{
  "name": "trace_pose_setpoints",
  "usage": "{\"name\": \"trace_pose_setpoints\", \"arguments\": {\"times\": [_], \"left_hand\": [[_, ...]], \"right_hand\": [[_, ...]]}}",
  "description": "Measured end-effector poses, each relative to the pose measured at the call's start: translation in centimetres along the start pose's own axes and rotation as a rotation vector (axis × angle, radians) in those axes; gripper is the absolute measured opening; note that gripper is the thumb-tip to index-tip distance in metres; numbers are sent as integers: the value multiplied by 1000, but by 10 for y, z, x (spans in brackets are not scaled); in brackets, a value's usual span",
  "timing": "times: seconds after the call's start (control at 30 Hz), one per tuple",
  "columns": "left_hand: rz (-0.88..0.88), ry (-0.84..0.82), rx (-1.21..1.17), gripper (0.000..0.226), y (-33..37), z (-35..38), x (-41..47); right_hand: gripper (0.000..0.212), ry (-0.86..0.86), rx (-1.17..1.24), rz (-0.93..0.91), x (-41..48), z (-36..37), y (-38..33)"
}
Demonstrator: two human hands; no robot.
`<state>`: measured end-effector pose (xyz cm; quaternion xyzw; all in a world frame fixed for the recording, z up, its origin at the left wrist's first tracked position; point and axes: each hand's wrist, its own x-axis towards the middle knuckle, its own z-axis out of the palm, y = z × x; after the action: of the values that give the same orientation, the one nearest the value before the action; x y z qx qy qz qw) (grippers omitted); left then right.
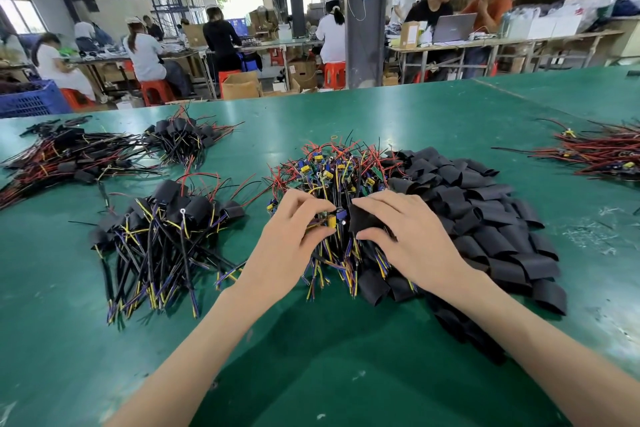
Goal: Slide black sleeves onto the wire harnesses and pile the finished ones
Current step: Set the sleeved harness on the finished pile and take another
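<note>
Both forearms reach in from the near edge of the green table point(346, 350) and converge over its centre.

Left hand point(291, 229): palm down, wrist slightly cocked, fingers curled. Thumb and fingertips pinch a wire harness point(330, 219) at its small board end, which carries a yellow capacitor. Its wires trail back under the hand toward the near edge.

Right hand point(408, 232): palm down, fingers arched. Thumb below and index finger above pinch a black sleeve point(363, 221) by its edge.

The sleeve sits just beside the harness's board end, nearly touching. Cannot tell whether the board has entered the sleeve.

Both hands are over the near side of the heap of bare harnesses point(329, 170). The pile of loose sleeves point(485, 218) spreads to the right, partly under the right wrist. A pile of sleeved harnesses point(166, 229) lies left of the left hand, with a second sleeved pile point(180, 139) farther back.
</note>
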<state>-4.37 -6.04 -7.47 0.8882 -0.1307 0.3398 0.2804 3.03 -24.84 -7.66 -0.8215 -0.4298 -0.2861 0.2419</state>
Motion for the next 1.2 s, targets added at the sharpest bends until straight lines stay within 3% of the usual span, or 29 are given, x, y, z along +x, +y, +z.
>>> {"name": "trace_pose_setpoints", "arguments": {"times": [0.4,0.87,1.2], "left_hand": [[-10,9,24,22,6,0,0],[-3,-56,12,26,7,0,-1],[-153,-72,-182,57,7,-1,-1]], "right_hand": [[38,4,-14,-29,1,-2,2],[37,-33,178,7,0,-4,-2],[35,0,44,-164,-1,-2,-4]]}}
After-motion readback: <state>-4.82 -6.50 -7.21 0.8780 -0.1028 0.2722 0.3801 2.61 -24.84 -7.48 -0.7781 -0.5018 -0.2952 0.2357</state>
